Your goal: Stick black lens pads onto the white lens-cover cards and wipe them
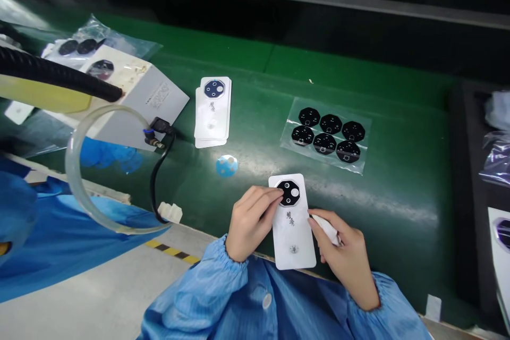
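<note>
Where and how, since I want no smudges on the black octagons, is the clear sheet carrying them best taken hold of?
I'd pinch the clear sheet by its left margin, coming in low from the left: it lies flat on the green bench, and that bare strip extends past the black octagons, so fingers could probably avoid them.
</note>
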A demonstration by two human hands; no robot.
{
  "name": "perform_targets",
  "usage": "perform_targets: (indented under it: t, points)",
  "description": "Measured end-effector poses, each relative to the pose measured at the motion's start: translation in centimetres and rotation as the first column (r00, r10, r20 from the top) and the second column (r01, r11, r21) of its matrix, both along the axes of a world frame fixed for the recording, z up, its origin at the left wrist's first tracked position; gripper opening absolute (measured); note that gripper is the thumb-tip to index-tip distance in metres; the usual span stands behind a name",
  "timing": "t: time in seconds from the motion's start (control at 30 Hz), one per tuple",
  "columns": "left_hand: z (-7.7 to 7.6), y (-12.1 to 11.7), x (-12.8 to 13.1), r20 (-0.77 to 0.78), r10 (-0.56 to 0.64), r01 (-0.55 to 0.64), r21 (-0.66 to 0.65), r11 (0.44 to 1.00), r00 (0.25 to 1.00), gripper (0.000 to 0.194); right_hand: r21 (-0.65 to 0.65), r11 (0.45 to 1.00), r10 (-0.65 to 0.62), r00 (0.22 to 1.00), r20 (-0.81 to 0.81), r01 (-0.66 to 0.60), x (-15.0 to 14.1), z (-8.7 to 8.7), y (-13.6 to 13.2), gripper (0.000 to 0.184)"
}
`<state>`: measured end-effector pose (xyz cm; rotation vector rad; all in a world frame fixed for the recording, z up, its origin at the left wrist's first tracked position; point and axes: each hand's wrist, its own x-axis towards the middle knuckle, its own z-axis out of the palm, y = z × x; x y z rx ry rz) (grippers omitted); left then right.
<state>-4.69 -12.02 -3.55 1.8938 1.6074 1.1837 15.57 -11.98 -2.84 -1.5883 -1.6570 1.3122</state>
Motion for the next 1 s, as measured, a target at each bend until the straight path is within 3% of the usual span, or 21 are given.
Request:
perform_targets:
  t: [0.53, 0.73, 0.83, 1.0]
  points:
    - [-0.1, -0.1, 0.0, -0.066, 0.005, -0.005, 0.000, 1.000, 0.998, 0.030, 0.076, 0.997, 0.029, 1.000, 0.004, -0.029, -0.1, 0.2, 0.0, 0.015]
    - [0.2, -0.1, 0.1, 0.004, 0.084, -0.084, -0.008, 0.996, 0.996, 0.022, 0.093, 0.995, 0.037, 0.999, 0.027, -0.040, -0.1, 0.4, 0.1, 0.015]
    - [0.4, 0.0, 0.0, 0.051, 0.126, -0.122, -0.080, 0.989, 0.991, 0.018, 0.147, 0.988, 0.046, 0.998, 0.049, -0.053, -0.5, 1.0, 0.4, 0.012]
    - [0.5, 0.0, -0.4, 0.070, 0.105, -0.091, -0.173, 0.981, 0.992, 0.022, 0.287, 0.935, 0.192, 0.977, 0.092, -0.210, -2.1, 1.9, 2.5, 0.013]
